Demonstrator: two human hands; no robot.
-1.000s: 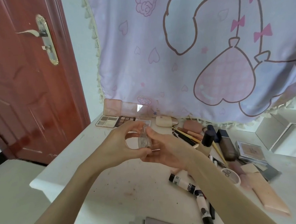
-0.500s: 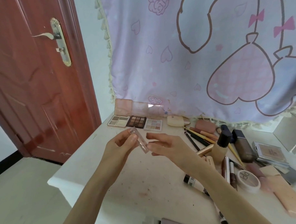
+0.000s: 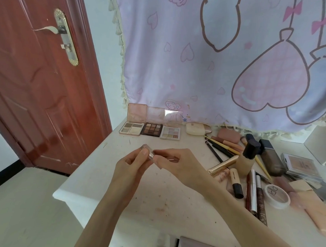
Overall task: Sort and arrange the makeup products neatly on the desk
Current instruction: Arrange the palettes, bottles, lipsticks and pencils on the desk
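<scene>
- Currently in hand: a small clear plastic compact case (image 3: pixel 148 152), held above the bare middle of the white desk (image 3: pixel 105 169), near its left edge.
- Left hand (image 3: pixel 131 164): fingers curled round the case's left end, pinching it.
- Right hand (image 3: pixel 177 163): fingertips pinch the case's right end; whether the case is being opened or closed cannot be told.
- Done, by the look of it: three open eyeshadow palettes in a tidy row at the far left, namely a pink four-pan palette (image 3: pixel 133 126), a dark brown nine-pan palette (image 3: pixel 151 129) and a pale pastel nine-pan palette (image 3: pixel 170 133), touching side by side.
- Left to do, judging from the layout: the right side is a loose heap, with a beige foundation bottle with a black cap (image 3: pixel 248 157), a gold lipstick tube (image 3: pixel 223 165), a round white jar (image 3: pixel 276 195), and pencils and tubes crossing each other.
- Estimate: early; most items unsorted.
</scene>
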